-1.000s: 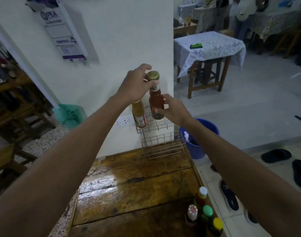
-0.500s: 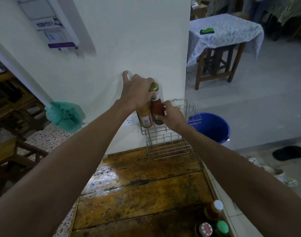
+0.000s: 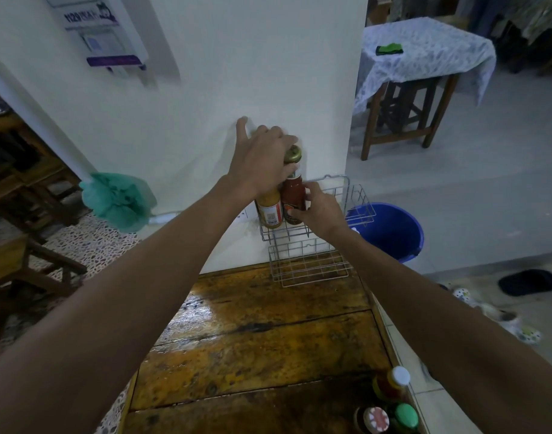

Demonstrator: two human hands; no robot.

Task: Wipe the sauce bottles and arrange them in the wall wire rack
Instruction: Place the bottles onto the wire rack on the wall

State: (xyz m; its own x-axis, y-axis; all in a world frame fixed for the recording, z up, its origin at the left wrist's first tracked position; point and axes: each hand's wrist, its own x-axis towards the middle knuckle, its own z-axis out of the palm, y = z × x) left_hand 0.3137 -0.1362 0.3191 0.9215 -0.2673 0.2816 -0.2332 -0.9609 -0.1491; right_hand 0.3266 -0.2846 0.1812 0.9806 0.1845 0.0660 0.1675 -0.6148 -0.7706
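A two-tier wire rack (image 3: pixel 359 198) hangs on the white wall above the table's far edge. A yellow sauce bottle (image 3: pixel 270 211) stands at the left of its upper tier. Beside it a red sauce bottle (image 3: pixel 294 197) with a gold cap sits in the same tier. My left hand (image 3: pixel 262 161) covers the tops of both bottles, fingers around the red bottle's neck. My right hand (image 3: pixel 318 211) grips the red bottle's lower body. The lower tier (image 3: pixel 309 269) holds nothing. Several more bottles (image 3: pixel 390 402) stand at the table's near right corner.
The wet wooden table (image 3: pixel 255 346) lies below the rack. A blue bucket (image 3: pixel 393 233) stands on the floor right of the rack. A green bag (image 3: pixel 118 202) hangs left. A cloth-covered table (image 3: pixel 425 54) with stools is at back right. Sandals (image 3: pixel 528 281) lie on the floor.
Both hands have lowered the red bottle from above the rack into the upper tier beside the yellow bottle. My view has moved closer to the wall.
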